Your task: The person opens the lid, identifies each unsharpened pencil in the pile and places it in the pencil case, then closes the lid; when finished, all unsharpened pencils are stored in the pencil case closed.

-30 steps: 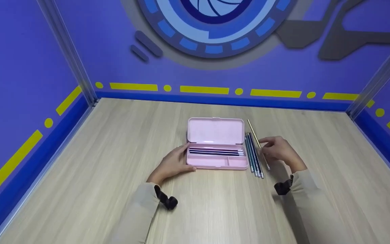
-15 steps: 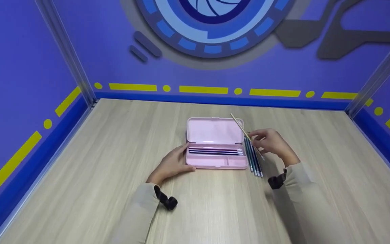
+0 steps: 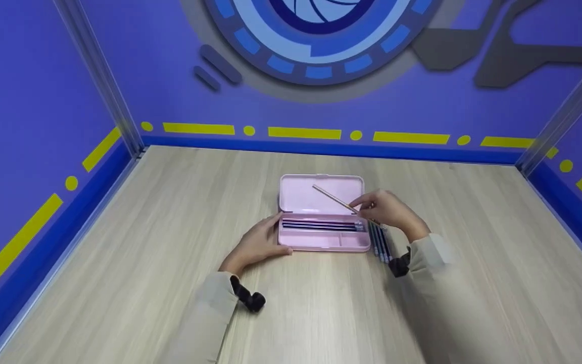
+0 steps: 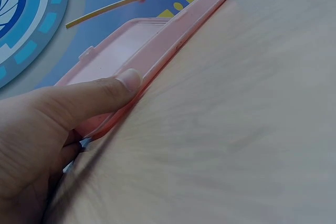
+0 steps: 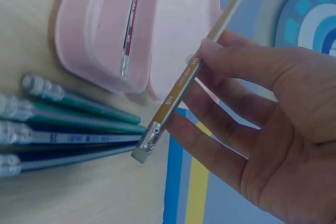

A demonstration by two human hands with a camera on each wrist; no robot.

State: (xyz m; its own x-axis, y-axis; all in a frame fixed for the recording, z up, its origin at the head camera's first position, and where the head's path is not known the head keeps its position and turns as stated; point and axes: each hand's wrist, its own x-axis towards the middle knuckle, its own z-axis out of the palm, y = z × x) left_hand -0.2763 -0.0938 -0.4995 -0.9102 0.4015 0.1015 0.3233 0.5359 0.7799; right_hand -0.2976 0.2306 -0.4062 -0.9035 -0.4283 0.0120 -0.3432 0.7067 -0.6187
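A pink pencil case [image 3: 311, 248] lies open on the table, its lid tipped back. Several dark pencils [image 3: 321, 226] lie in its rear compartment; the front compartments hold nothing visible. My left hand [image 3: 256, 243] grips the case's left end, thumb [image 4: 128, 80] along the front edge. With thumb and fingertips my right hand [image 3: 389, 211] pinches a yellow pencil [image 5: 181, 85] marked HB, held slanting above the case's right side. In the right wrist view its eraser end points down toward the loose pencils.
Several green and dark blue pencils [image 5: 63, 139] with erasers lie on the table just right of the case, partly under my right hand in the head view. A blue patterned wall [image 3: 311, 111] stands behind the wooden table [image 3: 195, 202].
My right hand has lifted the yellow pencil from beside the loose pencils and carried it left, over the case, turning it more crosswise. The left hand and case have stayed put.
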